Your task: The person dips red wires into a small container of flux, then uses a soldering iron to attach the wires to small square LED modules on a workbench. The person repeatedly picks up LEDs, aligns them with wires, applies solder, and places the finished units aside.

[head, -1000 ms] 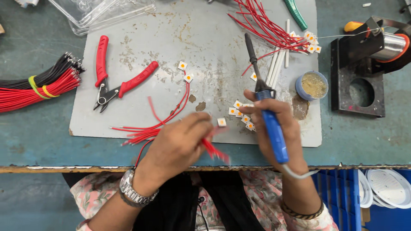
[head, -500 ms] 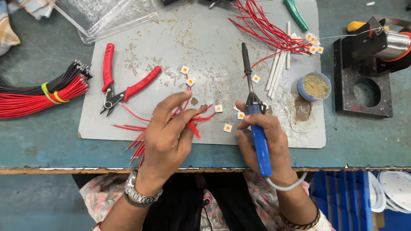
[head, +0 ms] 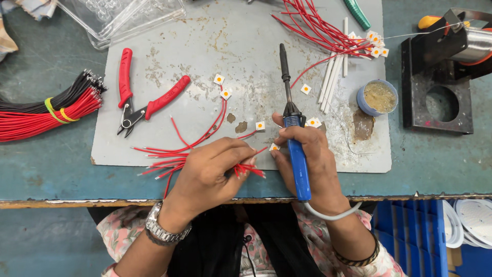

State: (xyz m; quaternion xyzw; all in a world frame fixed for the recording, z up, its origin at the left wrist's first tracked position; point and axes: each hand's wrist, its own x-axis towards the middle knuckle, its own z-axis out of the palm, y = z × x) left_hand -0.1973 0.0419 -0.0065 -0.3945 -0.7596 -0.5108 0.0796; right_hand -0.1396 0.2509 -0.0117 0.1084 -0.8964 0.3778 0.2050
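My left hand (head: 212, 172) pinches a bunch of short red wires (head: 246, 169) near the front edge of the grey mat (head: 246, 41). More red wires (head: 169, 156) fan out to its left. In my right hand (head: 307, 159) is a blue-handled soldering iron (head: 292, 128), its black tip pointing away from me. Small white square LED chips with orange centres lie near both hands: one (head: 274, 147) touches my right fingers, another (head: 260, 125) sits just beyond.
Red-handled cutters (head: 146, 100) lie on the mat's left. A tied bundle of red and black wires (head: 46, 110) rests far left. A flux tin (head: 377, 97), white sticks, more red wires (head: 318, 28) and a solder spool stand (head: 441, 77) lie to the right.
My left hand has drawn the red wires down toward the table's front edge. My right hand with the soldering iron has stayed about where it was.
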